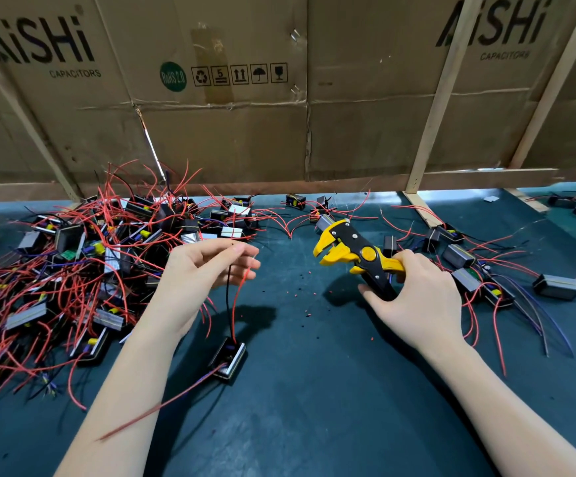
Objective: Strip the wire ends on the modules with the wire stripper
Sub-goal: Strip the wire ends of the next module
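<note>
A module dangles from two wires pinched in the left hand; the right hand grips the stripper, jaws open, apart from the tips. Next, seemingly: feed them in. Bare mat between; pile left, cardboard wall behind.

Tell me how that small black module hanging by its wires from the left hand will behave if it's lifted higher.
The small black module probably swings and twists: it hangs on a thin black wire and a thin red wire pinched by the left hand. It seems light, since the thin wires carry it. The wires look floppy, bending along their length.
</note>
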`<state>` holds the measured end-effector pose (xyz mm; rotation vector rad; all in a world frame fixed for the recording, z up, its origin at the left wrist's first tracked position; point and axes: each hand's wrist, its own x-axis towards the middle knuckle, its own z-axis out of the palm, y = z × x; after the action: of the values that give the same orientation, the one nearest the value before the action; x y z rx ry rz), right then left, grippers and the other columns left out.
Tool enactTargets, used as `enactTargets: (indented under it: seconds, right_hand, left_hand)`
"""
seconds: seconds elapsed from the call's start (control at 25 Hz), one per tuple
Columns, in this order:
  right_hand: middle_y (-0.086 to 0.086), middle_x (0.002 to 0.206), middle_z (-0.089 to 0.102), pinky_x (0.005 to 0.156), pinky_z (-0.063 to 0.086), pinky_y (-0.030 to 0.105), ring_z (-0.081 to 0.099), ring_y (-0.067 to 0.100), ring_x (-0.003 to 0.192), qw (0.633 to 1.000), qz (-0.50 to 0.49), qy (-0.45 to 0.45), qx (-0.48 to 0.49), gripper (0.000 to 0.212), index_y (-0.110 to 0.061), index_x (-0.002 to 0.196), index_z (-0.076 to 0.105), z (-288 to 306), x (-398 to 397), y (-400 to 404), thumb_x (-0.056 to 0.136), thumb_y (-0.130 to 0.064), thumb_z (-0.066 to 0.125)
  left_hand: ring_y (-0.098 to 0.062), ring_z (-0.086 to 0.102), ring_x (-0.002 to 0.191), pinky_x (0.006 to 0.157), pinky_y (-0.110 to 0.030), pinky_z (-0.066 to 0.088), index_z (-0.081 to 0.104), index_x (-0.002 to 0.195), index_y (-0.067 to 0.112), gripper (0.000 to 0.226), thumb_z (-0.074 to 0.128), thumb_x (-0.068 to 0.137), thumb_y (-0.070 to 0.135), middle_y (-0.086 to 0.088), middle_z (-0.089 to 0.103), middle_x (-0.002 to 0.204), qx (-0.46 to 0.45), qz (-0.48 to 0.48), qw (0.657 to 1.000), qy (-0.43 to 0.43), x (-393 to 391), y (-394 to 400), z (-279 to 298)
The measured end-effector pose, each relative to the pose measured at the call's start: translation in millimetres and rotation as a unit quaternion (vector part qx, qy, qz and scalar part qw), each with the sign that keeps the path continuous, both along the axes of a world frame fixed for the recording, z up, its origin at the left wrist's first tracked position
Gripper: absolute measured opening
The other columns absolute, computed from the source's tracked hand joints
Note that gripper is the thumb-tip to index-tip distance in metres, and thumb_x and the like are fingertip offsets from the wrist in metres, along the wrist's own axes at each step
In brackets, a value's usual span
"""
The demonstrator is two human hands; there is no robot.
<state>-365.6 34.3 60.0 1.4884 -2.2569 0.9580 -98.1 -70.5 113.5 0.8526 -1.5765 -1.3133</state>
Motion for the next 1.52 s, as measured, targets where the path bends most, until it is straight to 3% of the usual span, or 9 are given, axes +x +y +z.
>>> enactTargets:
  seconds: [0.16,0.32,0.44,0.56,0.72,0.92,1.08,1.32,1.52]
  right_hand:
    - [0.0,0.083,0.061,0.074,0.046,0.039,0.061,0.03,0.083,1.0,-0.005,0.008,0.005,0.05,-0.014,0.094,0.059,0.3,0.4,-0.2,0.068,-0.053,0.077]
    - [0.001,0.083,0.061,0.074,0.046,0.04,0.06,0.031,0.081,1.0,-0.002,0.007,0.006,0.05,-0.013,0.094,0.059,0.6,0.1,-0.1,0.067,-0.051,0.077]
    - [0.0,0.083,0.06,0.073,0.045,0.039,0.06,0.031,0.081,1.0,0.0,0.006,0.004,0.049,-0.014,0.093,0.058,0.5,0.2,-0.1,0.067,-0.05,0.078]
    - [-0.001,0.082,0.06,0.073,0.045,0.039,0.06,0.03,0.081,1.0,0.0,0.008,0.004,0.049,-0.014,0.093,0.058,0.3,0.3,-0.4,0.067,-0.05,0.078]
    - [0.0,0.082,0.061,0.073,0.045,0.039,0.06,0.031,0.081,1.0,-0.002,0.01,0.006,0.049,-0.013,0.093,0.059,0.2,0.1,-0.9,0.066,-0.05,0.078]
    - [0.001,0.084,0.062,0.074,0.046,0.04,0.061,0.031,0.084,1.0,-0.003,0.008,0.01,0.05,-0.013,0.095,0.06,0.9,0.2,-1.4,0.066,-0.05,0.079]
    - [0.0,0.084,0.062,0.075,0.046,0.04,0.061,0.031,0.084,1.0,-0.003,0.004,0.012,0.05,-0.013,0.096,0.06,1.3,0.6,-0.7,0.066,-0.049,0.079]
    - [0.0,0.084,0.062,0.076,0.046,0.04,0.061,0.031,0.085,1.0,-0.004,-0.001,0.023,0.05,-0.014,0.096,0.06,1.7,0.8,-1.4,0.067,-0.05,0.078]
    - [0.001,0.084,0.062,0.076,0.046,0.04,0.061,0.031,0.086,1.0,-0.001,0.001,0.026,0.049,-0.014,0.096,0.06,1.8,1.5,-0.9,0.067,-0.05,0.078]
  left_hand:
    - [-0.016,0.068,0.071,0.065,-0.019,0.055,0.075,0.099,0.003,0.032,0.045,0.099,0.011,-0.015,0.074,0.087,0.063,-0.07,0.994,0.054,-0.8,0.6,2.3]
    - [-0.015,0.065,0.079,0.069,-0.021,0.055,0.075,0.108,0.005,0.036,0.041,0.099,0.014,-0.013,0.072,0.096,0.092,-0.142,0.985,0.027,-3.2,2.8,3.5]
    - [-0.011,0.054,0.08,0.07,-0.02,0.05,0.071,0.118,0.012,0.034,0.047,0.096,0.023,-0.002,0.064,0.098,0.037,-0.097,0.994,-0.021,-9.8,5.6,-0.3]
    - [-0.012,0.054,0.073,0.065,-0.021,0.05,0.065,0.122,0.008,0.043,0.054,0.087,0.032,-0.003,0.061,0.094,0.061,-0.051,0.997,0.005,-15.4,5.8,-2.8]
    - [-0.016,0.055,0.056,0.053,-0.021,0.051,0.069,0.099,0.008,0.023,0.057,0.095,0.026,-0.004,0.065,0.071,0.055,0.032,0.998,0.01,-16.9,2.0,-3.7]
    - [-0.018,0.052,0.042,0.044,-0.022,0.045,0.062,0.07,0.005,0.027,0.058,0.087,0.025,-0.008,0.061,0.051,0.004,0.091,0.996,0.006,-13.6,-0.4,-8.1]
    - [-0.017,0.055,0.047,0.046,-0.022,0.047,0.063,0.066,0.008,0.031,0.053,0.094,0.001,-0.007,0.062,0.054,-0.019,0.033,0.999,0.027,-16.4,3.8,-7.7]
    - [-0.007,0.017,0.041,0.04,-0.017,0.013,0.056,0.065,0.017,0.031,0.047,0.094,0.009,0.011,0.026,0.051,0.099,-0.038,0.992,0.069,-27.3,6.7,-9.3]
    - [-0.007,0.012,0.039,0.039,-0.016,0.013,0.054,0.062,0.018,0.023,0.056,0.085,0.018,0.011,0.019,0.048,0.12,-0.071,0.989,0.047,-37.9,16.1,-10.6]
